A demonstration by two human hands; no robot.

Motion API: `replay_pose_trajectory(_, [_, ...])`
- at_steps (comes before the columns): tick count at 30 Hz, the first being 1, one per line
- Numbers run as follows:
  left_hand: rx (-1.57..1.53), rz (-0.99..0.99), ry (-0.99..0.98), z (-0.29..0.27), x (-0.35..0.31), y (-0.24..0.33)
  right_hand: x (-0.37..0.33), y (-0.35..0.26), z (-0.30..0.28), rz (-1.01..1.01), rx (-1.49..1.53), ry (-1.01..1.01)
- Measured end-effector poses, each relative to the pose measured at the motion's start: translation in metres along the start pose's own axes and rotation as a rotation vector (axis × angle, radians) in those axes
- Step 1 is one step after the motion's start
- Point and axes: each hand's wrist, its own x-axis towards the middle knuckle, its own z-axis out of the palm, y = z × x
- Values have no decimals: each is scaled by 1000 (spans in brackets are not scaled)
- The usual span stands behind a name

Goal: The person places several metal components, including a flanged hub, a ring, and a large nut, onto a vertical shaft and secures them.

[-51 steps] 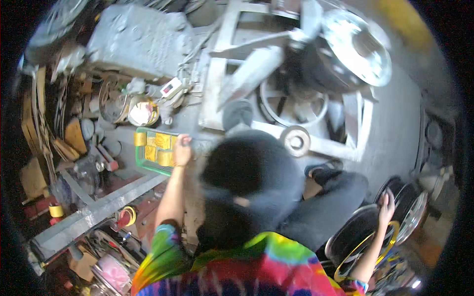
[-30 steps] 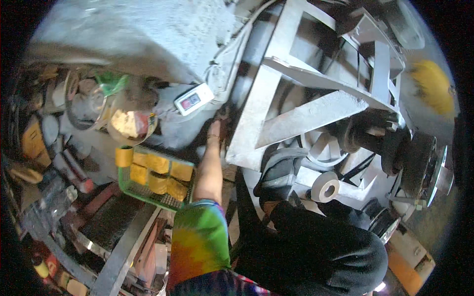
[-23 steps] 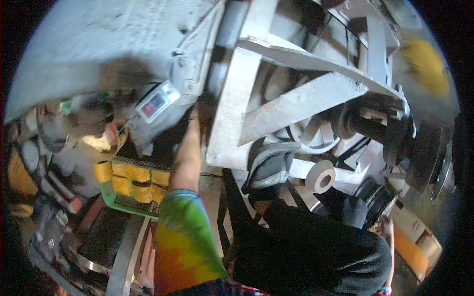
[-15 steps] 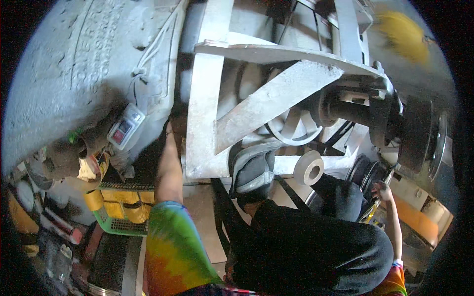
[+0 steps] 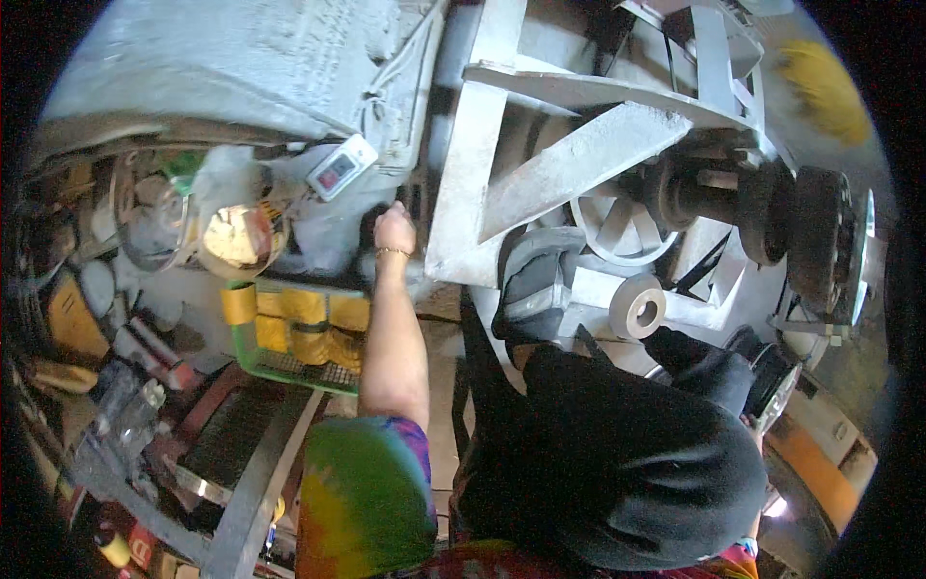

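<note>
My left hand [image 5: 394, 232] is stretched forward, its fingers curled in, beside the grey-white metal frame [image 5: 487, 145]. Whatever it may hold is too small or hidden to make out. Close above it, a small switch box [image 5: 342, 166] with a red button hangs by a cable. On the right, my right hand [image 5: 755, 427] is mostly hidden beyond my knee, close to a dark round wheel-like part [image 5: 767, 381]; its fingers do not show clearly. My shoe [image 5: 538, 280] is up against the frame, next to a pale round roller [image 5: 637, 306].
A green basket [image 5: 289, 378] with yellow rolls stands left of my forearm. Behind it is a round container [image 5: 241, 241]. A shaft with dark discs [image 5: 825, 232] sticks out at the right. Tools and parts crowd the lower left; a yellow bristly thing [image 5: 825, 92] is at upper right.
The view has swung left, so the frame and switch box appear farther right. My left hand, hidden behind the frame's edge before, now shows. My right hand has dropped lower and is more hidden.
</note>
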Motion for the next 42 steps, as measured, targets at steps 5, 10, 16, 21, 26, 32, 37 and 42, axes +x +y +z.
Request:
replay_pose_trajectory(5, [-310,2,200,-79,-86,38,-45,23,53,335,43,-88])
replay_pose_trajectory(10, [-1064,-208,89,-129,-172,17,-30,34,92,277,2,-198])
replay_pose_trajectory(16, [-507,-162,254,-142,-241,-72,-5,40,125,-249,-106,-350])
replay_pose_trajectory(21, [-158,-237,277,-125,-271,-103,10,47,131,-210,131,-360])
replay_pose_trajectory(26, [-233,-244,297,-118,-282,-77,41,124,136,-28,361,-297])
replay_pose_trajectory(32, [-28,145,5,-104,-321,36,10,108,173,-229,96,-95])
replay_pose_trajectory(37, [-156,539,35,-108,-298,70,-26,62,117,-346,42,-19])
replay_pose_trajectory(42, [-277,467,273,-186,-231,205,-67,-4,-17,-514,-108,452])
